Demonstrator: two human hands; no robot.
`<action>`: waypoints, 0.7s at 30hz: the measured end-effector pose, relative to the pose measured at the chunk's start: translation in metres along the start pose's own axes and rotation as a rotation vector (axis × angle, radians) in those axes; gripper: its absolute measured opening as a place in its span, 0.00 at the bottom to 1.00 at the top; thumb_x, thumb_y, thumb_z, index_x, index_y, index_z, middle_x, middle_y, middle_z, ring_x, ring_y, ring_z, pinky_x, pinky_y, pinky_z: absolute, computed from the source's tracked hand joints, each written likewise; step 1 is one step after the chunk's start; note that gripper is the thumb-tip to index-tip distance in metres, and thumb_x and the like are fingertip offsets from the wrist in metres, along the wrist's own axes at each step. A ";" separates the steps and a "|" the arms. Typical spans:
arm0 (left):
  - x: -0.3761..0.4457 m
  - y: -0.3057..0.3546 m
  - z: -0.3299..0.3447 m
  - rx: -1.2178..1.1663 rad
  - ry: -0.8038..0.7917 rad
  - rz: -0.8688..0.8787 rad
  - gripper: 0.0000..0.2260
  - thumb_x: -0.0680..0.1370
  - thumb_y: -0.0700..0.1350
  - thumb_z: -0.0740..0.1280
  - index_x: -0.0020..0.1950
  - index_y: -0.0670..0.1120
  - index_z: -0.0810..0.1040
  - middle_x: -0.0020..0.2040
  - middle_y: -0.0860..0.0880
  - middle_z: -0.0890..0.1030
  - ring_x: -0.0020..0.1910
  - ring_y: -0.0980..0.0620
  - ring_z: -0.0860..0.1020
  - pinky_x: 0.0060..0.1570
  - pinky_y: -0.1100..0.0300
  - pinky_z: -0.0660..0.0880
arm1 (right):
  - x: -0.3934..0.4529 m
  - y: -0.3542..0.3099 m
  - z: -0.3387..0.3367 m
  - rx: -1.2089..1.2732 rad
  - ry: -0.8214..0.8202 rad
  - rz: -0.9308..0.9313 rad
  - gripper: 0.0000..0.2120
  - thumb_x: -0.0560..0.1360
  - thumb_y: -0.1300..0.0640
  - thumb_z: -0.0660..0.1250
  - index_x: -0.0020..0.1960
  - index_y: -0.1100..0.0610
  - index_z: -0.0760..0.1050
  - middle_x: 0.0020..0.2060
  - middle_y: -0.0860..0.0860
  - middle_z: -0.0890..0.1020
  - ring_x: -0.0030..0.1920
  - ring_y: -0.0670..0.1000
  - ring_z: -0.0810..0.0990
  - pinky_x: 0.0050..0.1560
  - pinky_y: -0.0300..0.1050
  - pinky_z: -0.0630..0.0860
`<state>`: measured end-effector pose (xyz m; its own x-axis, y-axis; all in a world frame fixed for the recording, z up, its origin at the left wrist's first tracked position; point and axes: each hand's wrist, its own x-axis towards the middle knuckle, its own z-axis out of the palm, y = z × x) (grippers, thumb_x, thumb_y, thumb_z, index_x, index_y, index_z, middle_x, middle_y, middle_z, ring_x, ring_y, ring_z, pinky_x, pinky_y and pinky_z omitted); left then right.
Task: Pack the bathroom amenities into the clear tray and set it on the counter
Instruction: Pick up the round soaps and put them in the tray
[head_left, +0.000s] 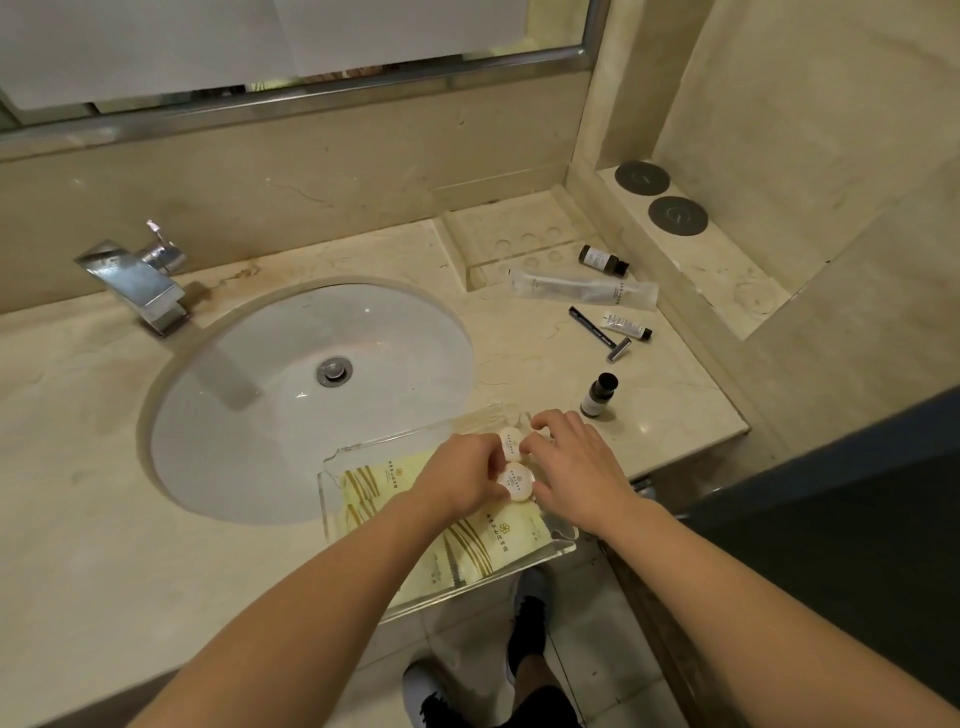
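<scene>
The clear tray (332, 470) sits at the counter's front edge, right of the sink, partly overhanging. Yellow sachets (470, 540) lie flat inside it. Two round white soaps, one behind (511, 441) and one in front (518, 483), sit at the tray's far right. My left hand (460, 478) pinches them from the left and my right hand (574, 470) from the right. On the counter beyond lie an upright dark bottle (599, 395), a razor (597, 332), a small white tube (626, 325), a wrapped toothbrush (582, 288) and a lying dark bottle (602, 258).
The white sink basin (311, 395) and chrome faucet (137, 283) are to the left. A raised marble ledge with two dark round discs (660, 195) stands at the right. The floor and my shoes (527, 618) show below the counter edge.
</scene>
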<state>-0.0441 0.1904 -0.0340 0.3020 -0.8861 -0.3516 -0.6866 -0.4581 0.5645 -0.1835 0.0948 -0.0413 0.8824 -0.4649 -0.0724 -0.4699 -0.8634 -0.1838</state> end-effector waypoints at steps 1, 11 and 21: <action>0.001 0.001 0.001 0.011 0.006 -0.005 0.10 0.69 0.46 0.75 0.43 0.46 0.75 0.41 0.50 0.80 0.41 0.48 0.78 0.42 0.56 0.74 | 0.000 0.000 0.000 0.003 0.007 -0.001 0.17 0.67 0.58 0.72 0.56 0.55 0.77 0.61 0.55 0.73 0.58 0.58 0.72 0.53 0.51 0.73; 0.010 0.001 0.005 0.030 0.001 -0.008 0.08 0.69 0.45 0.74 0.45 0.47 0.79 0.44 0.50 0.82 0.44 0.49 0.78 0.48 0.50 0.78 | 0.004 0.003 0.004 0.064 0.083 0.007 0.12 0.66 0.62 0.69 0.50 0.57 0.79 0.55 0.54 0.76 0.53 0.57 0.74 0.48 0.51 0.74; 0.017 -0.005 -0.013 -0.109 0.107 -0.019 0.04 0.71 0.43 0.70 0.42 0.47 0.76 0.40 0.50 0.80 0.40 0.49 0.78 0.43 0.53 0.77 | 0.012 0.009 -0.001 0.117 0.148 -0.014 0.11 0.67 0.63 0.70 0.49 0.57 0.79 0.52 0.54 0.77 0.51 0.56 0.76 0.45 0.49 0.75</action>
<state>-0.0268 0.1765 -0.0333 0.3869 -0.8771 -0.2848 -0.6058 -0.4746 0.6385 -0.1767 0.0812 -0.0428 0.8718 -0.4843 0.0742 -0.4443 -0.8453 -0.2968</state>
